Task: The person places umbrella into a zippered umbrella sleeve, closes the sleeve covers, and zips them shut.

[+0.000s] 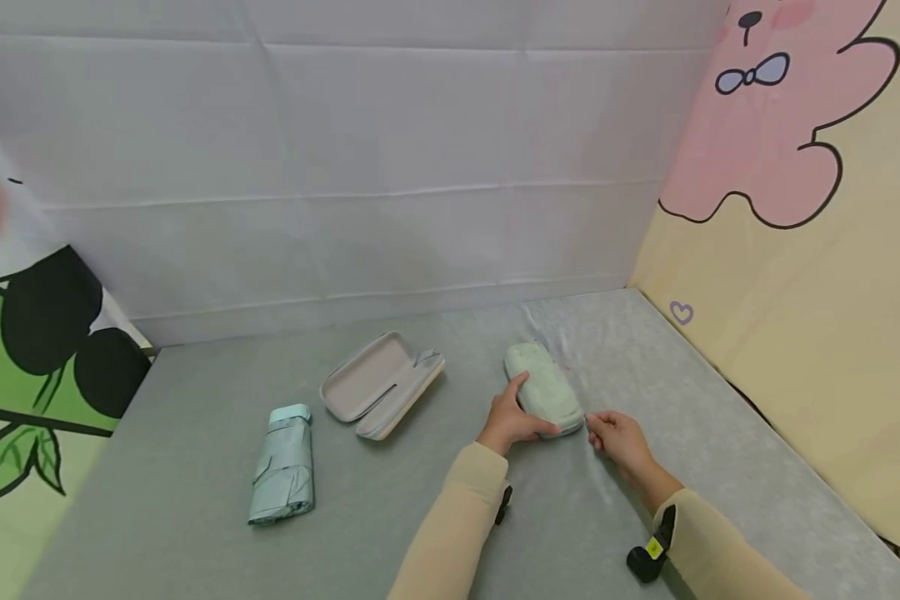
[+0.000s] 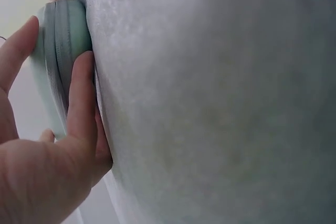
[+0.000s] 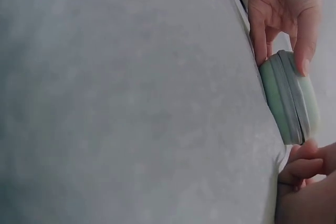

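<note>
A pale green zippered case (image 1: pixel 543 385) lies on the grey cloth, right of the middle. My left hand (image 1: pixel 513 419) grips its left side and near end, thumb on one side and fingers on the other. In the left wrist view the grey zipper (image 2: pixel 64 51) runs along the case's side, between thumb and fingers. At the near right corner my right hand (image 1: pixel 621 442) pinches the zipper pull (image 1: pixel 587 423), mostly hidden by its fingertips. A narrow dark gap in the zipper (image 3: pixel 299 121) shows close to those fingertips in the right wrist view.
A grey hard glasses case (image 1: pixel 371 379) lies with its lid open, left of the hands. Farther left is a teal folded bundle (image 1: pixel 283 467), resembling a compact umbrella. A white cloth wall (image 1: pixel 345 167) stands behind, and a yellow printed panel (image 1: pixel 817 333) at right.
</note>
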A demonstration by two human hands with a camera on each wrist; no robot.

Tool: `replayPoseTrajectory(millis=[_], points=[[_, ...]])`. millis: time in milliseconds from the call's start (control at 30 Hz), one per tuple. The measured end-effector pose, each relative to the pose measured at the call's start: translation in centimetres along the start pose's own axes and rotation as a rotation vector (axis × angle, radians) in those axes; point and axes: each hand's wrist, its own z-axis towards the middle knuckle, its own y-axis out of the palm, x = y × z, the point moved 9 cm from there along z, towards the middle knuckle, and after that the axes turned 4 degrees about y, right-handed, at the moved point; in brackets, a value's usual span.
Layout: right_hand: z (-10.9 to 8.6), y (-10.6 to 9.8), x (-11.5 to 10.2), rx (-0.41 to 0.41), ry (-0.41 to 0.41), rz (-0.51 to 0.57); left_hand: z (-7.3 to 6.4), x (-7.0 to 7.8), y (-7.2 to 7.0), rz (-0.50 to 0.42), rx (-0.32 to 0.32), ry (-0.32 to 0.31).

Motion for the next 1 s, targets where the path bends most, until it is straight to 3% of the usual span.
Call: replayPoseTrajectory(millis=[400,533,733,867,1000], points=[[0.2,0.1,0.4,0.011,0.031,0.09,0.0,-0.1,-0.1,0.014,0.05,0.0],[0.1,0.1,0.0,0.007,-0.013,0.048,0.1,0.0,-0.3,0.014,0.075,0.006],[-0.2,0.2,-0.8,-0.004,-0.103,-0.048,0.0,0.3,-0.8,-0.07,0.088,0.011],[-0.2,0.1,-0.7,0.003,-0.089,-0.033,0.0,0.5,-0.5,0.016,0.031,0.032],[-0.2,0.0,-0.3,0.011,-0.034,0.028,-0.1,0.4,-0.3,0.087,0.023,0.053]])
